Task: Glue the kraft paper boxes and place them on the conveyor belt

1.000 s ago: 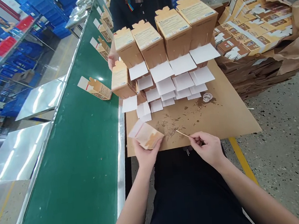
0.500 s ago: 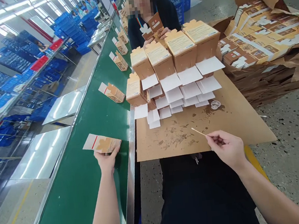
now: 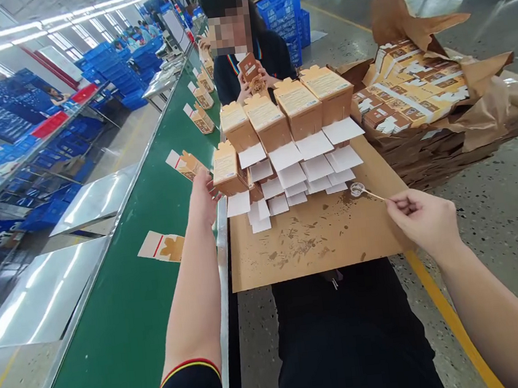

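Note:
My left hand (image 3: 202,195) reaches forward over the belt edge to the nearest tan carton (image 3: 227,169), fingers against its left side. My right hand (image 3: 421,219) pinches a thin wooden stick (image 3: 374,193) whose tip dips into a small clear cup (image 3: 357,189) on the cardboard sheet (image 3: 319,237). Several tan cartons (image 3: 294,107) stand in rows on the sheet with white flaps (image 3: 301,158) hanging open toward me. A flat carton (image 3: 162,246) lies on the green conveyor belt (image 3: 128,319).
A person across the sheet holds a small carton (image 3: 250,71). More cartons (image 3: 185,163) lie farther along the belt. Flat carton blanks (image 3: 415,94) sit in brown paper at the right. Blue crates (image 3: 23,114) fill shelves left. A yellow floor line (image 3: 448,322) runs beside me.
My left hand let go of the flat carton on the belt and moved forward to the nearest standing carton. My right hand carried the stick up and right to the clear cup.

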A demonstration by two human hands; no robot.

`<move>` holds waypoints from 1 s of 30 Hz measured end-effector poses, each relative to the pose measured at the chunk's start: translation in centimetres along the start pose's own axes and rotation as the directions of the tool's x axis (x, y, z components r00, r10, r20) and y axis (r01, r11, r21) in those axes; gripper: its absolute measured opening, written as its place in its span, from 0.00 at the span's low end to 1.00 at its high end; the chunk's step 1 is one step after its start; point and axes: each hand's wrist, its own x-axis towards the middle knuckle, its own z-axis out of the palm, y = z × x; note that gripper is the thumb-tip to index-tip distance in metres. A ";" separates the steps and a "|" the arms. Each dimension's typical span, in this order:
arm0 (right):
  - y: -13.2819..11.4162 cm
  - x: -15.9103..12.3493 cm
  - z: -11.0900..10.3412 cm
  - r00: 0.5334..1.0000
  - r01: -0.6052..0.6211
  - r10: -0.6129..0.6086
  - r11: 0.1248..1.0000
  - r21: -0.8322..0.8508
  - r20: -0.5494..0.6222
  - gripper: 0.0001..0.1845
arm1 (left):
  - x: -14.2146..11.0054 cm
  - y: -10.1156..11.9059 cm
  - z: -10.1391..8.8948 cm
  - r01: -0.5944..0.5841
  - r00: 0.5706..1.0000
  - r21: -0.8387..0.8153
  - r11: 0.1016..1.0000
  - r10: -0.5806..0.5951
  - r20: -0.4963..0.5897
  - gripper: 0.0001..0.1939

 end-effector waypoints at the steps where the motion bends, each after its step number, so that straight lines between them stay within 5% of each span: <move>1: 0.1 0.8 -0.1 1.000 0.014 -0.013 0.999 -0.046 0.027 0.15 | 0.9 0.2 0.9 0.062 0.997 0.030 0.998 -0.063 0.043 0.27; 6: 0.4 3.4 0.0 0.978 0.114 -0.073 0.971 -0.212 0.193 0.07 | 0.8 0.3 0.8 0.129 0.990 0.106 0.986 -0.133 0.037 0.21; 12: 0.0 5.8 2.4 0.939 0.197 -0.102 0.943 -0.269 0.328 0.15 | -6.1 -0.2 -3.5 -0.161 0.986 -0.146 0.976 0.165 0.017 0.26; 14: -0.1 6.6 2.9 0.932 0.184 -0.073 0.939 -0.291 0.356 0.17 | -9.4 -1.8 -4.4 -0.171 0.980 -0.210 0.962 0.188 0.060 0.31; 19: 0.2 6.9 1.5 0.949 0.149 -0.066 0.955 -0.257 0.307 0.17 | -15.9 -8.8 -4.6 0.108 0.987 -0.252 0.962 -0.072 0.146 0.40; 24: -1.8 1.7 0.6 0.961 0.148 -0.130 0.987 -0.059 0.244 0.05 | -18.2 -13.6 -3.6 0.154 0.986 -0.184 0.971 -0.141 0.086 0.46; 30: -6.6 -9.4 6.9 0.826 0.248 -0.391 0.899 0.362 0.405 0.12 | -18.3 -14.0 -3.4 0.100 0.994 -0.082 0.992 -0.097 0.047 0.47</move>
